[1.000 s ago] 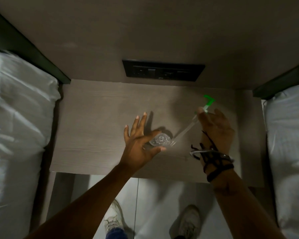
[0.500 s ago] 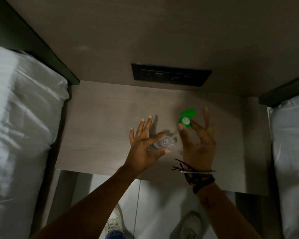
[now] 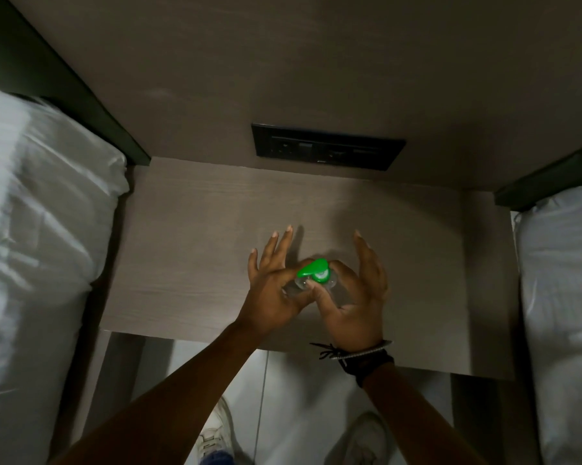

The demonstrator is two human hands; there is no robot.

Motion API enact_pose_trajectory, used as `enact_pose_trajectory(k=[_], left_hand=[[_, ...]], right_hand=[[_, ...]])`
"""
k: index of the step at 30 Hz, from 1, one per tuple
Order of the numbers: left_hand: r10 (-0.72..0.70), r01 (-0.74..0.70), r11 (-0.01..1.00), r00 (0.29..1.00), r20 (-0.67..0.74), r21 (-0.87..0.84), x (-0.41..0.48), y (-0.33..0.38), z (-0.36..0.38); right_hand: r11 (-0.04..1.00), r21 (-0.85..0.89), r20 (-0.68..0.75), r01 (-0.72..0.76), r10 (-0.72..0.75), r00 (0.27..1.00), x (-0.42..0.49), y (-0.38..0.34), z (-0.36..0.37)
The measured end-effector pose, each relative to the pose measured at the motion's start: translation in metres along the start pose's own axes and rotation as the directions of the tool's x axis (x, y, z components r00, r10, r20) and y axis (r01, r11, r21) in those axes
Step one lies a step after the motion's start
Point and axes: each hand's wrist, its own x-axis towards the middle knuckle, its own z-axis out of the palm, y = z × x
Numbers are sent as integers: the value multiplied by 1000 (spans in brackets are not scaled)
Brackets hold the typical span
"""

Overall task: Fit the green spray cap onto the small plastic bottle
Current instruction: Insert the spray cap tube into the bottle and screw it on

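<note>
The small clear plastic bottle [image 3: 295, 287] stands on the wooden bedside table [image 3: 195, 250], seen from above. My left hand [image 3: 272, 290] grips its side with thumb and index finger, the other fingers spread. The green spray cap [image 3: 314, 271] sits on top of the bottle's mouth. My right hand [image 3: 356, 297] pinches the cap between thumb and index finger, its other fingers raised. The bottle's body is mostly hidden by the cap and both hands.
A black switch and socket panel [image 3: 328, 150] is set in the wall behind the table. White bedding lies at the left [image 3: 38, 250] and at the right [image 3: 561, 297]. My shoes [image 3: 215, 437] stand on the pale floor below the table's front edge.
My right hand has brought the green cap down and left from the air beside the bottle onto the bottle's mouth. My left hand has kept hold of the bottle.
</note>
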Motion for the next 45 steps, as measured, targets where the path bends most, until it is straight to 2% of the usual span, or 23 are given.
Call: enact_pose_trajectory(k=[9,12,16,22,27,29,31,33,36,41,45], left_hand=[[-6,5,999,1000,-20,-52,-2,-1,3],[-3,2,998,1000,-13,-62,-1,-1,3],[-7,5,997,1000,-27,-79,0,-2,2],[-10,10,997,1000,1,-80,1,1,0],[-24,25,995,1000,16,-98,1,4,-2],[-33,34,995,999,9,-91,-1,4,-1],[-33,34,996,999,9,-78,-2,3,0],[-24,25,997,1000,9,-76,-2,2,0],[-38,38,995,999,5,-97,-1,4,-1],[-34,33,996,999,-7,-84,-1,6,-1],[-32,30,993,999,-18,-112,-3,9,-1]], right_hand=[[992,104,-2,-67,68,998,-4,6,6],[990,86,24,-110,108,994,-7,9,10],[991,-22,91,-135,136,986,-4,9,13],[990,-143,210,1,29,977,-4,14,4],[964,-265,185,25,26,982,4,13,-1],[941,-338,135,4,44,990,6,10,0],[919,-395,145,-16,79,986,5,8,2],[930,-365,189,-30,106,976,3,9,3],[977,-213,241,13,40,970,5,10,-1],[970,-236,123,-58,89,988,14,3,1],[986,-165,195,-18,50,980,10,4,3]])
